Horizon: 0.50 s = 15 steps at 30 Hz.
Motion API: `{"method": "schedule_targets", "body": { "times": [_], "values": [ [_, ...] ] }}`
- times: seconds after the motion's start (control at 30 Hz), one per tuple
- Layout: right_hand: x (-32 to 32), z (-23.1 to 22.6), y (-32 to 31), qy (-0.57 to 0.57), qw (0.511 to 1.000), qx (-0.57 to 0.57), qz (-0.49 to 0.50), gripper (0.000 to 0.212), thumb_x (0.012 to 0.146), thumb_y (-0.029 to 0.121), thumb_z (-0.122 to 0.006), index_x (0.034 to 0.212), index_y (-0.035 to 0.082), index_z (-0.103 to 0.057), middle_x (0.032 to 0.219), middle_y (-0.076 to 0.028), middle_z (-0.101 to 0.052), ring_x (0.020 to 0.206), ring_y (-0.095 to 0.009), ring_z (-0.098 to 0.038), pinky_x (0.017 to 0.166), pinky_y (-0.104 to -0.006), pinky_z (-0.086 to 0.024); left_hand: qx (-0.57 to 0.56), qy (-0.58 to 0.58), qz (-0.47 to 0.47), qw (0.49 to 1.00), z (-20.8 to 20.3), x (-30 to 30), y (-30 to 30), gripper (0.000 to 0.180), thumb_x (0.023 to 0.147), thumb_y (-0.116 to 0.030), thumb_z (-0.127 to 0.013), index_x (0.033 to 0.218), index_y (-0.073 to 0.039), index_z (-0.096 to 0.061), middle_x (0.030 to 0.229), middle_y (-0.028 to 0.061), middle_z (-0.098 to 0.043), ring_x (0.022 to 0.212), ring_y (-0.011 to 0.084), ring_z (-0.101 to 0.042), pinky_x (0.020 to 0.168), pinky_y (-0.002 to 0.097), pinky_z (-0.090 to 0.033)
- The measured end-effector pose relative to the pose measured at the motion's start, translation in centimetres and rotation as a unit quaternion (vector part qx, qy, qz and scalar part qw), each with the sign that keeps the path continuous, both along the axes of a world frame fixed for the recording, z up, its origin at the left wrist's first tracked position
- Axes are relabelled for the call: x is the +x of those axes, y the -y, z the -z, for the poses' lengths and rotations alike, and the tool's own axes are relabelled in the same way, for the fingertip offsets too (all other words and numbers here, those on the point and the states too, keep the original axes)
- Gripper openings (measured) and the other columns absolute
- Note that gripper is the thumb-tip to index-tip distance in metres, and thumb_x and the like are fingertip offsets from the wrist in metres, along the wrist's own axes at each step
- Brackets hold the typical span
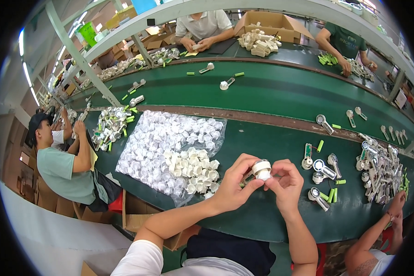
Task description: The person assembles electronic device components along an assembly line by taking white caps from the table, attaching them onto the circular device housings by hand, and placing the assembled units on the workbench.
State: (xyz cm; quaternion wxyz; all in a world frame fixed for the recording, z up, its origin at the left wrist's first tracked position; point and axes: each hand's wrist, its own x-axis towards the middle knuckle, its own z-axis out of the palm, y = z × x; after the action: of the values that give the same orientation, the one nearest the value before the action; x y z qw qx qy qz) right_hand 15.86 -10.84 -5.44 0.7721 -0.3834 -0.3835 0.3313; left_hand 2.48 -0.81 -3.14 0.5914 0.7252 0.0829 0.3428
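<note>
Above the green work surface, in front of my body, both hands hold one small white round plastic part (262, 170) with a shiny band at its top. My left hand (234, 184) closes on its left side, thumb near the bottom. From the right, my right hand (285, 184) pinches it, its thumb against the lower white piece. My fingers partly cover the part. Beside my left hand lies a heap of cream plastic caps (195, 169), next to a transparent bag (145, 138) of white caps. Right of my hands lie several round-headed handled units (324, 170) and green cylindrical batteries (335, 195).
A large pile of units (379, 175) lies at the right, near another person's hands (395, 207). Another pile (110, 122) is at the left by a seated co-worker (62, 161). Beyond a ledge, a green conveyor belt (170, 89) carries scattered units. Two people work across it.
</note>
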Motion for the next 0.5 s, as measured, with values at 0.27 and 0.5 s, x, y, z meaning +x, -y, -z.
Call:
{"method": "schedule_targets", "body": {
  "times": [0.27, 0.5],
  "values": [
    [-1.1, 0.6, -0.1, 0.097, 0.994, 0.041, 0.029, 0.044, 0.090, 0.018, -0.073, 0.123, -0.007, -0.058, 0.117, -0.011, -0.050, 0.101, -0.017, -0.056, 0.083, -0.0283, -0.055, 0.058, -0.001, -0.013, 0.998, 0.0, -0.6, 1.0, 0.033, 0.089, -0.005, -0.067, 0.118, 0.006, -0.054, 0.110, 0.0117, -0.051, 0.096, 0.0180, -0.057, 0.082, 0.0274, -0.050],
    [-0.5, 1.5, -1.4, 0.002, 0.990, -0.134, 0.049, 0.031, 0.098, 0.015, -0.061, 0.121, -0.007, -0.060, 0.105, -0.005, -0.060, 0.078, -0.009, -0.058, 0.071, -0.0212, -0.049, 0.014, -0.031, -0.059, 0.998, 2.1, 1.4, -0.6, 0.039, 0.094, -0.014, -0.063, 0.125, 0.007, -0.049, 0.113, 0.0179, -0.052, 0.102, 0.0260, -0.057, 0.088, 0.0341, -0.048]
  ]
}}
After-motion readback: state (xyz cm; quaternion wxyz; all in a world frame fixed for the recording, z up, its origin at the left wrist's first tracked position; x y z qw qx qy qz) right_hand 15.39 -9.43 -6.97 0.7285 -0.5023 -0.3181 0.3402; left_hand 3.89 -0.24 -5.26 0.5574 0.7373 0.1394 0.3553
